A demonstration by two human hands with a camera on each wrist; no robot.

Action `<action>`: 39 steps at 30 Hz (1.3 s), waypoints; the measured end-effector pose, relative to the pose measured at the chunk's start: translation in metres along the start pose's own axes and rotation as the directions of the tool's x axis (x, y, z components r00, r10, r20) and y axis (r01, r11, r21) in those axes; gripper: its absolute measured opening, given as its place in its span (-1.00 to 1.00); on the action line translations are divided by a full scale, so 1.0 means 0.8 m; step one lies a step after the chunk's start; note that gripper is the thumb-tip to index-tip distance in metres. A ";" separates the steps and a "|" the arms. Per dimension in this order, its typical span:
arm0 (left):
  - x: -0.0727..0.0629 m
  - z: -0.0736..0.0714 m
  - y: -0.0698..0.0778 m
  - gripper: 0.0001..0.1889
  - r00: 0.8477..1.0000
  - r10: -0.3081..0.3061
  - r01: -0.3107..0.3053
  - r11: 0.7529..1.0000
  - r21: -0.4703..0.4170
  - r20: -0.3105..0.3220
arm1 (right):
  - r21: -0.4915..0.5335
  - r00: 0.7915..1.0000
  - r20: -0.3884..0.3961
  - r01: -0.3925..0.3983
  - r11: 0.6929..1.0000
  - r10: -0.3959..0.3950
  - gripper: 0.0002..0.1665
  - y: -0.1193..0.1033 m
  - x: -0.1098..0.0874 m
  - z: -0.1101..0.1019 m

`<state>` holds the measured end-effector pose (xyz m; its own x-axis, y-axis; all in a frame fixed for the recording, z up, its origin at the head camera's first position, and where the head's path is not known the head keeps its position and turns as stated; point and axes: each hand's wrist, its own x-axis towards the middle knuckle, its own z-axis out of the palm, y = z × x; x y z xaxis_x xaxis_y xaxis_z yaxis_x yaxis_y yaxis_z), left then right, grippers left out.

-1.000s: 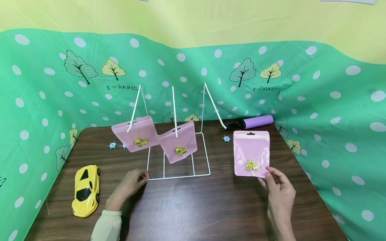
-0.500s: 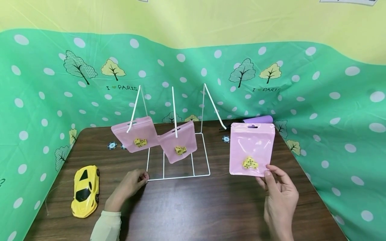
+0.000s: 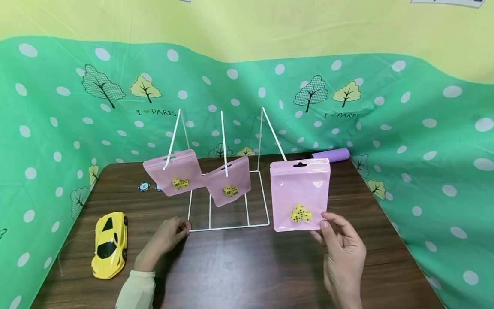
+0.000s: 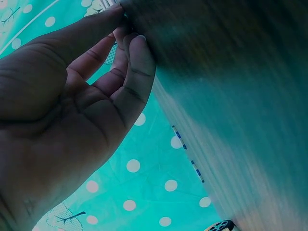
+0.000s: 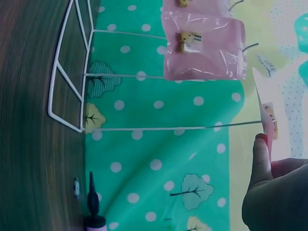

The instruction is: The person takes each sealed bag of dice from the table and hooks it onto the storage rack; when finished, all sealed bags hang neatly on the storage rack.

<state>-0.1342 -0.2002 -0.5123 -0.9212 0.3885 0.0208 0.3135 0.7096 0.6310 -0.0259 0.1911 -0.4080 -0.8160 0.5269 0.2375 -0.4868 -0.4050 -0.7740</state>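
My right hand (image 3: 343,253) pinches the lower right corner of a pink zip pouch (image 3: 283,195) with yellow dice (image 3: 300,213) inside. This pouch stands upright before the right prong (image 3: 274,135) of a white wire rack (image 3: 229,228), covering its tip in the head view. Whether the prong is through the hang hole cannot be told. Two similar pink pouches, left (image 3: 189,167) and middle (image 3: 241,174), hang on the other prongs. My left hand (image 3: 166,238) holds the rack's front left corner between thumb and fingers; in the left wrist view the fingertips (image 4: 138,42) bunch at the top.
A yellow toy car (image 3: 109,245) lies on the brown table (image 3: 231,274) at the left. Behind stand a purple-handled pump (image 3: 332,155) on the right and poker chips (image 3: 144,186) on the left. A green dotted cloth (image 3: 424,171) surrounds the table.
My right hand has carried its pouch leftward, from beside the purple pump to in front of the right prong. The left hand stays at the rack's corner.
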 end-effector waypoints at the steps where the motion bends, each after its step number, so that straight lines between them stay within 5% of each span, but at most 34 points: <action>1: 0.000 0.000 0.000 -0.85 1.000 0.005 -0.005 1.000 0.004 0.000 | -0.006 1.000 -0.001 -0.009 1.000 0.009 -0.77 0.002 0.000 0.002; 15: -0.003 -0.004 0.002 -0.88 1.000 -0.009 0.009 1.000 0.008 0.018 | -0.118 0.989 -0.061 -0.142 0.983 0.135 -0.77 0.027 0.004 0.011; 21: -0.006 -0.003 0.003 -0.87 1.000 -0.005 0.005 1.000 -0.003 0.017 | -0.128 0.975 0.009 -0.220 0.967 0.223 -0.78 0.040 0.017 0.015; 28: -0.008 0.001 0.004 -0.85 1.000 0.006 -0.006 1.000 -0.003 0.007 | -0.277 0.960 0.056 -0.250 0.928 0.275 -0.60 0.049 0.032 0.007; 39: -0.007 -0.001 0.007 -0.87 1.000 -0.015 0.015 1.000 0.004 0.014 | -0.398 0.860 0.198 -0.368 0.840 0.470 -0.50 0.065 0.025 -0.027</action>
<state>-0.1273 -0.1987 -0.5079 -0.9226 0.3858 0.0005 0.3004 0.7175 0.6284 -0.0609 0.1967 -0.4557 -0.9925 0.1143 -0.0433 0.0151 -0.2369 -0.9714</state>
